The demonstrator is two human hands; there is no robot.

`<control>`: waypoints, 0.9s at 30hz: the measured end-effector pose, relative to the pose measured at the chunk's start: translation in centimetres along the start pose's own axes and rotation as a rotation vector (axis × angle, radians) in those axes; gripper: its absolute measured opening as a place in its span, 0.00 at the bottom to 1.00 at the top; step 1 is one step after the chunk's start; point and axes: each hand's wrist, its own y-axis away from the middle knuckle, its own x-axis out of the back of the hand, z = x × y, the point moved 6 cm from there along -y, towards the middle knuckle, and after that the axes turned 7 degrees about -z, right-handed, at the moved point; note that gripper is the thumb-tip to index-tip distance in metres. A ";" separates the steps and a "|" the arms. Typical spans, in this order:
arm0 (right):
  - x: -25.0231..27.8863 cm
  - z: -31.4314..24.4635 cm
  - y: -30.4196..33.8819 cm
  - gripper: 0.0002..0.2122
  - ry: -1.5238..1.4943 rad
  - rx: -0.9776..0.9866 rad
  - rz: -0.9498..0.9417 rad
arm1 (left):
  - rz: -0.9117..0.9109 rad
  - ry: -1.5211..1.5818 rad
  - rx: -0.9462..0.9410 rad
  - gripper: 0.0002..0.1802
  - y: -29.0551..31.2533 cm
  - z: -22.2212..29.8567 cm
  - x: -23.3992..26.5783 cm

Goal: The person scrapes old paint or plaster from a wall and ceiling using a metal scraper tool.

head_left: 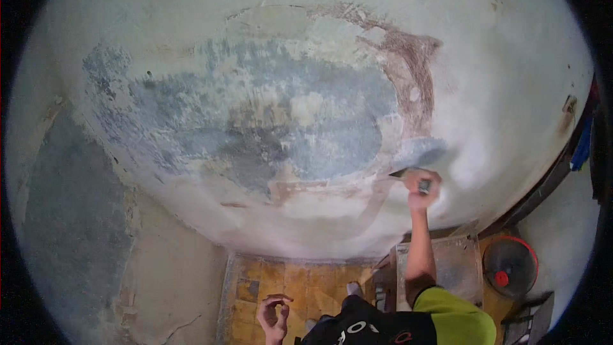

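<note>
My right hand (pixel 421 193) is closed round the handle of a putty knife (pixel 398 173). The dark end of the handle sticks out of the fist, and the thin blade points left against the wall (pixel 338 207). Bare blue-grey patches (pixel 345 121) show on the wall, with a reddish-brown scraped band (pixel 418 83) curving along their right side. Just above the blade is a smaller blue-grey patch (pixel 421 150). Low in front of my body hangs my left hand (pixel 274 319), its fingers loosely curved and apart from the thumb, with nothing seen in it.
Below the wall lies a yellow tiled floor (pixel 294 281). A worn box-like surface (pixel 447 268) stands under my right arm, beside a dark round tub with a red rim (pixel 533 259). The left side wall (pixel 76 204) has a large grey area. Something blue (pixel 581 147) hangs at far right.
</note>
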 end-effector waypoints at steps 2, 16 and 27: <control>-0.8 6.4 3.2 0.12 -0.020 -0.278 -0.350 | -0.070 -0.054 -0.003 0.11 0.4 0.3 0.5; -4.2 -4.6 28.1 0.14 0.181 -0.812 -0.435 | -0.364 0.013 0.064 0.10 5.2 0.2 1.5; -5.3 -8.1 26.9 0.09 -0.204 -0.936 -0.427 | -0.649 -0.252 0.040 0.33 3.0 0.0 -9.9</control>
